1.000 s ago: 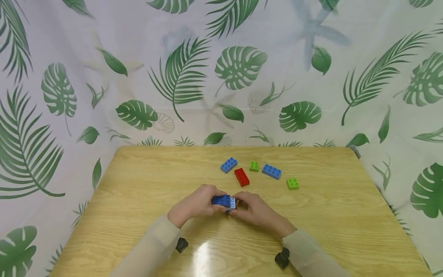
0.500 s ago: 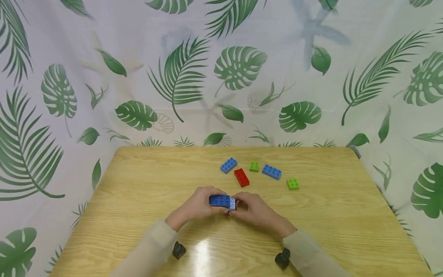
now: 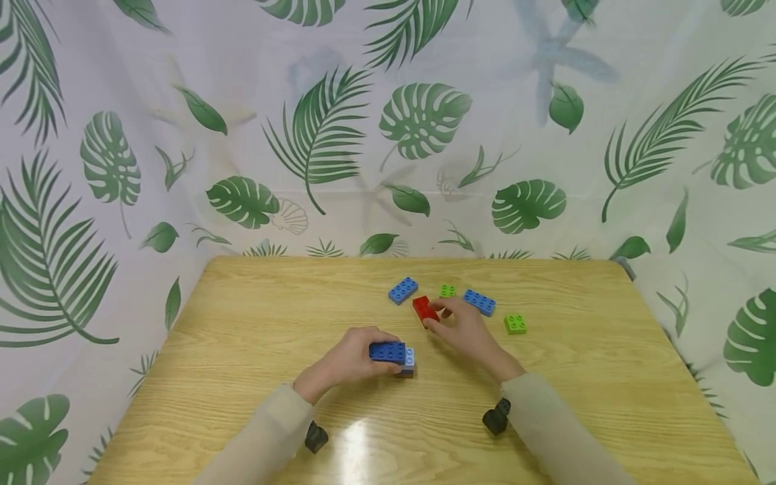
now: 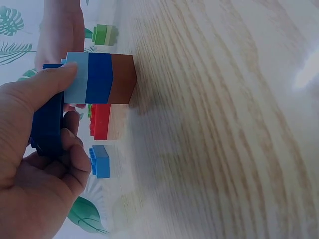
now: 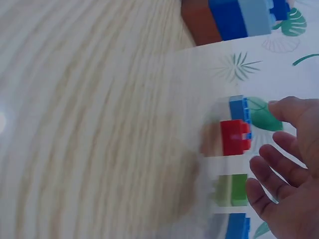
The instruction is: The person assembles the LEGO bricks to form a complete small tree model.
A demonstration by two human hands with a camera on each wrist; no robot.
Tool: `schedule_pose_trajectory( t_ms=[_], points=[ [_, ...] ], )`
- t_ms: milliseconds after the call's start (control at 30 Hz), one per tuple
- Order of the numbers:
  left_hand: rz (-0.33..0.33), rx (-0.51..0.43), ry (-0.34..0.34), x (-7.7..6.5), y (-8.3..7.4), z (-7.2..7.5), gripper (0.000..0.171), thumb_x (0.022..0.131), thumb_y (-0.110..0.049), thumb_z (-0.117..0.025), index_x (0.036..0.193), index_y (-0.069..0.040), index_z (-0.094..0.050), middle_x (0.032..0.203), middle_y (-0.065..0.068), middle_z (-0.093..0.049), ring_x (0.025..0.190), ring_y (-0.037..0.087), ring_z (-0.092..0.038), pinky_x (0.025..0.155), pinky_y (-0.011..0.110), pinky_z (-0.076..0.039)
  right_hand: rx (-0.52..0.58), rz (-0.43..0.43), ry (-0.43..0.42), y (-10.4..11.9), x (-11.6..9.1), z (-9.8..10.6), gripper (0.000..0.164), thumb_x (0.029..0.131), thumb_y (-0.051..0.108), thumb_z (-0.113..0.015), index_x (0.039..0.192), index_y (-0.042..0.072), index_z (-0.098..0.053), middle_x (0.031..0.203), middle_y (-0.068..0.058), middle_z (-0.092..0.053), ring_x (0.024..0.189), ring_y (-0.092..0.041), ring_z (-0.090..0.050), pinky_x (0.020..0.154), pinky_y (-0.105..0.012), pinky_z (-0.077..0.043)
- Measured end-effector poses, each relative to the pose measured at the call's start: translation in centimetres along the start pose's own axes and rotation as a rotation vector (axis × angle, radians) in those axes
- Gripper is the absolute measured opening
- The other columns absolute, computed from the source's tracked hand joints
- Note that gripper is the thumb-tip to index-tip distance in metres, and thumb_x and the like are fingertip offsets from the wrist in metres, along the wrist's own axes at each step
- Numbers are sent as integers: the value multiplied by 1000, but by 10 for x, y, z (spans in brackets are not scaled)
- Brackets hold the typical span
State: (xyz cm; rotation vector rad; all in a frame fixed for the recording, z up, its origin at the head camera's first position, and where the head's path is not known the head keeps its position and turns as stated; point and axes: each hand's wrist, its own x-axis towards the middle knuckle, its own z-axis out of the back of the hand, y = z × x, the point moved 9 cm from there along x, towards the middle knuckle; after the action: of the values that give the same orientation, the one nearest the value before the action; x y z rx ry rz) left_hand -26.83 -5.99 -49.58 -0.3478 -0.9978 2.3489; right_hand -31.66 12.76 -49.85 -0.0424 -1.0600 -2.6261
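The wood-grained table runs well past the left hand and the right hand to its side edges. On a brick stack, the left fingers clamp a dark blue brick; the right fingers stand apart just beside the red brick. Toward the far edge lie two blue bricks and two smaller green bricks. Only the right wrist view shows a gap between those fingers and the red brick; the left wrist view best shows the stack's brown bottom.

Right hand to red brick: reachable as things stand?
Probably yes: the right hand looks empty and is right by the red brick, with no other brick showing between them. Whether they touch is hard to tell.
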Motion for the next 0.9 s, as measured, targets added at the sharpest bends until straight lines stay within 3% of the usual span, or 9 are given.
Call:
schedule_pose_trajectory(
  t_ms=[333, 900],
  points=[
    [9, -13, 6, 1, 2, -2, 48, 93, -30, -84, 135, -11, -72, 126, 7, -74, 111, 18, -69, 98, 39, -56, 15, -133, -33, -29, 14, -23, 62, 94, 32, -81, 143, 2, -60, 130, -19, -67, 112, -32, -63, 96, -49, -55],
    [9, -1, 16, 1, 2, -1, 47, 93, -30, -83, 135, -12, -72, 127, 6, -74, 111, 16, -68, 97, 35, -56, -39, -136, -67, -33, 18, -30, 50, 94, 21, -77, 138, -1, -65, 131, -22, -67, 117, -35, -61, 101, -51, -52]
  ],
)
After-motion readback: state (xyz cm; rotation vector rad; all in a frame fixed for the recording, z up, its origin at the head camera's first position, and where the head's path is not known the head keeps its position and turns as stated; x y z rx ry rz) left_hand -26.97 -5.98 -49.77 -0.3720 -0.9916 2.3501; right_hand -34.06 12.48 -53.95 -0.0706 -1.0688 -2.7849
